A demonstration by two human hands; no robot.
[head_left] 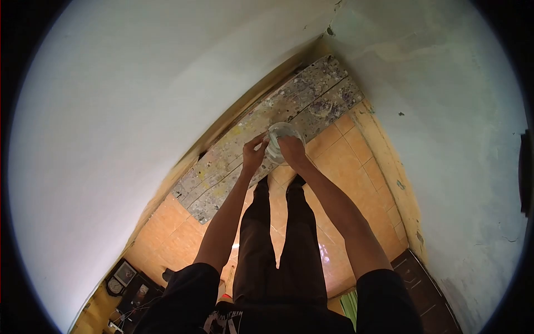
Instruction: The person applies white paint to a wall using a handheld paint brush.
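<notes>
A round, pale, see-through container is over the paint-spattered wooden bench, in front of my legs. At its left rim is my left hand, with thumb and fingers pinched near the edge; whether they grip the rim is too small to tell. My right hand reaches over the container's right part, fingers curled down into its opening. What those fingers hold, if anything, is hidden.
Pale walls meet in a corner beyond the bench. Orange floor tiles lie below and right of it. At the lower left are a dark piece of furniture and thin cables. A dark panelled surface stands at the lower right.
</notes>
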